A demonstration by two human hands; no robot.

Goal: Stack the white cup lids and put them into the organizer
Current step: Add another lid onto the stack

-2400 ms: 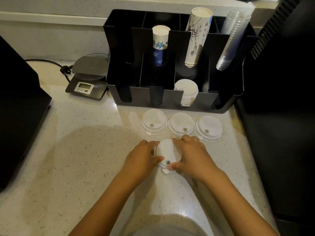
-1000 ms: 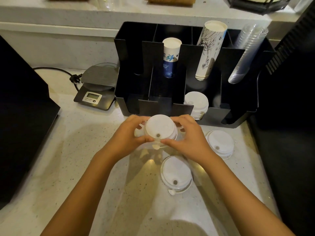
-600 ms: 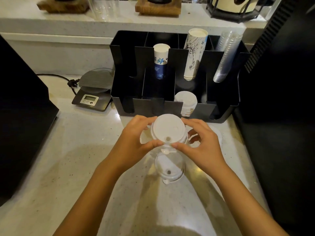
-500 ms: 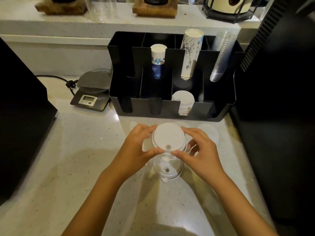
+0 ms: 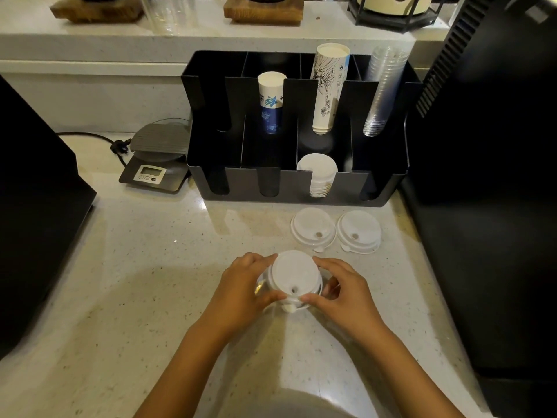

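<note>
Here, close to the camera, the left hand (image 5: 241, 289) and the right hand (image 5: 342, 292) hold a white lid (image 5: 294, 274) between them, fingers curled round its rim. It sits low over the counter (image 5: 135, 267), and another lid seems to be under it (I cannot tell how many are stacked there). The counter is pale stone with small dark specks.

A bit farther, two more lids (image 5: 313, 229) (image 5: 358, 231) lie flat side by side, just in front of the black organizer (image 5: 289, 188). One front slot of the organizer holds a pile of white lids (image 5: 320, 173). The other three front slots look dark and bare. At the back stand three stacks of cups: a short blue-and-white one (image 5: 271, 101), a tall one with drawings (image 5: 328, 89) and a clear plastic one (image 5: 381, 92).

Left of the organizer sits one small scale (image 5: 156, 158) with a black cord. Dark machines stand at both sides. Behind is a shelf (image 5: 211, 37) with two wooden blocks.
</note>
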